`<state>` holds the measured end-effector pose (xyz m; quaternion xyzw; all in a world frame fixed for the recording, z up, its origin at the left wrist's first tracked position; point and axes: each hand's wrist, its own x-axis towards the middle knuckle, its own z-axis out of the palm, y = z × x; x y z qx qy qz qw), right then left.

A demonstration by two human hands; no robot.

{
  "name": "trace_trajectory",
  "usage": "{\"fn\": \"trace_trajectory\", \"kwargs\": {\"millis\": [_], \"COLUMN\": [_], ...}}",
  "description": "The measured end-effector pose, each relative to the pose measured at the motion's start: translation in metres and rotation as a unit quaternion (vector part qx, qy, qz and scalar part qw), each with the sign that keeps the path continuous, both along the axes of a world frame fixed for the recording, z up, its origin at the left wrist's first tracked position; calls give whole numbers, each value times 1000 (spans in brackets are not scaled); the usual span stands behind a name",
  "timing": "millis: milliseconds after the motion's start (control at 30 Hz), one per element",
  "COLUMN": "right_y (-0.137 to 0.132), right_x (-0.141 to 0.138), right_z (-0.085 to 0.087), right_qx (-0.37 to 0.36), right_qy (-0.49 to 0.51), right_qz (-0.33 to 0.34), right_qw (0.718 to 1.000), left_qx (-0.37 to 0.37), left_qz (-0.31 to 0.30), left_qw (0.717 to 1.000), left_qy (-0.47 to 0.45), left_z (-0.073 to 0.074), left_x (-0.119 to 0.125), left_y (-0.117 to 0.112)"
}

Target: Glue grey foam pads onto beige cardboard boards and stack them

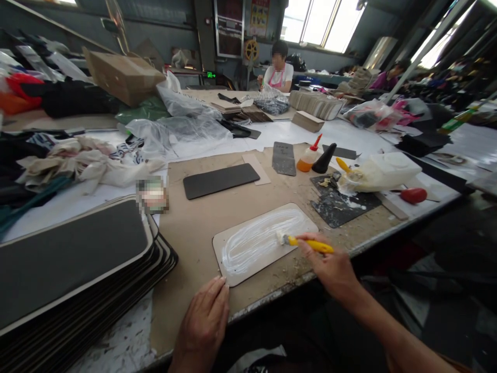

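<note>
A pale board with rounded corners (256, 260) lies on brown paper, its upper face streaked with wet white glue (252, 235). My right hand (330, 267) grips a yellow-handled brush (316, 245), whose bristles touch the glue right of the board's middle. At the board's near left corner rests my left hand (205, 313), fingers stretched out and fingertips at the edge. Beyond the board is a dark rounded panel (221, 180) lying flat. To the right, a white plastic jug on its side (384, 171) has a second yellow brush handle (343, 165) at its opening.
A tall stack of dark panels (77, 259) stands at left. Behind the work are a red-tipped glue bottle (306, 159), a black cone-shaped object (324, 159) and a glue-smeared dark sheet (337, 210). A red object (413, 195) lies at right. Across the table sits a person (277, 75).
</note>
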<state>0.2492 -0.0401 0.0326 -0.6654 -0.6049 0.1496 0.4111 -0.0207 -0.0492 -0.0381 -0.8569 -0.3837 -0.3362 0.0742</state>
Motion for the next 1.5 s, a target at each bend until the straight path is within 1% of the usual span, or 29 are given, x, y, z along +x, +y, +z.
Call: {"fn": "trace_trajectory", "kwargs": {"millis": [33,100,133,167,200,267,367,433,500,533,567,633,700,800,867,900,967,1033,1067,1133,1167,1233,1300,1367,1433,1500], "right_y": [-8,-18,-21,-22,-21,-17,-9,-7,-6,-5,-4,1,10,27,41,47,55,56,55,51,50,52,64,86,119,155], "right_x": [-20,-52,-61,-64,-60,-37,17,48,62,60,53,24,-16,-73,-92,-93,-78,-47,-28,6,20,39,45,43,35,25], "right_z": [0,-2,-3,-5,-6,-9,-12,-12,-10,-8,-6,-2,0,-3,-9,-12,-19,-21,-19,-9,-2,14,30,41,46,43], "right_qx": [-10,-20,-23,-24,-23,-29,-28,-24,-24,-24,-22,-19,-17,-27,-29,-27,-22,-24,-26,-34,-34,-22,7,27,20,-11], "right_qy": [32,90,108,116,115,90,28,-10,-31,-30,-19,26,91,178,193,187,157,106,68,-24,-63,-127,-174,-208,-240,-294], "right_qz": [42,97,112,113,102,42,-74,-127,-154,-156,-148,-97,-8,118,157,159,127,57,13,-63,-88,-107,-89,-40,33,94], "right_qw": [999,991,988,986,988,995,997,992,987,987,989,995,996,977,968,969,979,992,997,997,994,986,981,977,970,951], "left_qx": [-1,-2,-3,-3,-3,-6,-3,-1,-3,-6,-8,-11,-11,-14,-19,-21,-20,-19,-23,-37,-44,-53,-47,-33,-8,15], "left_qz": [0,-2,-2,-3,-4,-5,-9,-8,-1,4,8,16,21,27,28,29,32,34,35,36,35,32,36,50,73,104], "left_qw": [1000,1000,1000,1000,1000,1000,1000,1000,1000,1000,1000,1000,1000,999,999,999,999,998,998,998,998,997,996,996,996,994], "left_qy": [1,2,3,3,3,1,-1,-3,-8,-12,-16,-20,-20,-20,-25,-29,-38,-42,-39,-38,-41,-54,-66,-65,-55,-30], "left_z": [0,-2,-3,-3,-4,-6,-6,-5,-5,-4,-4,-3,-2,-2,-4,-4,-6,-6,-6,-5,-4,-3,-2,-1,-3,-7], "left_x": [0,-1,-1,-2,-2,-3,-3,-2,-1,0,0,1,1,2,3,3,3,3,2,2,1,0,-3,-10,-19,-29], "left_y": [0,0,-1,-1,-1,-2,-1,-1,-1,-1,-1,-2,-2,-3,-3,-3,-3,-4,-4,-5,-5,-4,-1,4,11,18]}}
